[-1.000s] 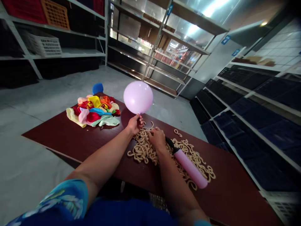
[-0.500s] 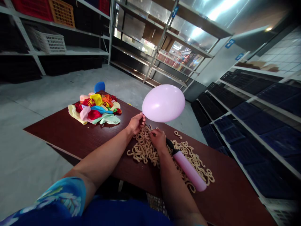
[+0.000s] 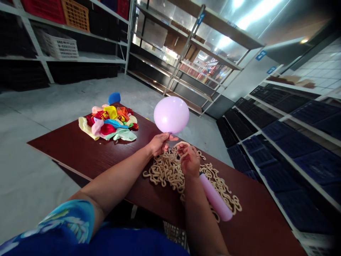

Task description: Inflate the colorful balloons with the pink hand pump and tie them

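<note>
An inflated pale purple balloon (image 3: 172, 114) stands above the table with its neck down. My left hand (image 3: 158, 144) pinches that neck between thumb and fingers. Close by on the right, my right hand (image 3: 190, 160) holds a beige cord-like loop (image 3: 182, 143), which arches toward the balloon's neck. A heap of similar beige loops (image 3: 165, 170) lies under both hands. Partly behind my right forearm rests a pink hand pump (image 3: 216, 200), its dark end mostly hidden.
Limp balloons in many colours (image 3: 112, 122) are piled on the far left of the dark brown table (image 3: 80, 153). Behind it a blue rounded object (image 3: 114, 98) shows. Metal shelving (image 3: 183, 53) lines the back, and racks of dark crates (image 3: 287, 167) stand at the right.
My right hand has risen from the heap with a beige loop in its fingers. The balloon has swung left and more upright above my left hand, which has shifted slightly right.
</note>
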A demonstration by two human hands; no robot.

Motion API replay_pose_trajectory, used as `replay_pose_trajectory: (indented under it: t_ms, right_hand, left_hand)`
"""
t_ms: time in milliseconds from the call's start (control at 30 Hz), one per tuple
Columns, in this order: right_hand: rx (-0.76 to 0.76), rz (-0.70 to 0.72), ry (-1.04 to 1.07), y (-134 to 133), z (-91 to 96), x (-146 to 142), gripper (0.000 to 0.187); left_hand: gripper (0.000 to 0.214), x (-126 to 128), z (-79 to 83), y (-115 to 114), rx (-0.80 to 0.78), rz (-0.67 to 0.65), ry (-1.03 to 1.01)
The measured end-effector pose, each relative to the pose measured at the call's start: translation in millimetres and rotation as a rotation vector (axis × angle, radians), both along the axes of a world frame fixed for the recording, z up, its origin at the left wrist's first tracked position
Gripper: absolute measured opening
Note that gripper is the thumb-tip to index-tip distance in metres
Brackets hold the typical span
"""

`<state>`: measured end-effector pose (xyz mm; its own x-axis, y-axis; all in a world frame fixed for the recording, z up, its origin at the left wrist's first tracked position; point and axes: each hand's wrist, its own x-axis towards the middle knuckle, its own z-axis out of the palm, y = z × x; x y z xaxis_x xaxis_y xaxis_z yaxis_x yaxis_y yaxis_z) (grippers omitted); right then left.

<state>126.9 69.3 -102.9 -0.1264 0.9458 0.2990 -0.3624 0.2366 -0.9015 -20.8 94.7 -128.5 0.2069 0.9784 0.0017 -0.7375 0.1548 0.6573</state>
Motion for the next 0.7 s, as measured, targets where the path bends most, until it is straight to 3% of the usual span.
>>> replay_pose_trajectory:
  t_ms: [400,567,700]
  right_hand:
    - [-0.069,0.066,0.017,0,4.1,3,0.017]
    - [-0.175,-0.005,-0.016,1,13.1,10,0.017]
    - [-0.211,0.043,-0.096,-3,42.8,17,0.020]
  left_hand:
    - [0.028,10,0.2,-10,0.057,-0.118,0.140]
    - [0.030,9,-1.7,-9,0.145,-0.030,0.339]
    - [0.027,3,1.2,-8,0.284,0.175,0.576]
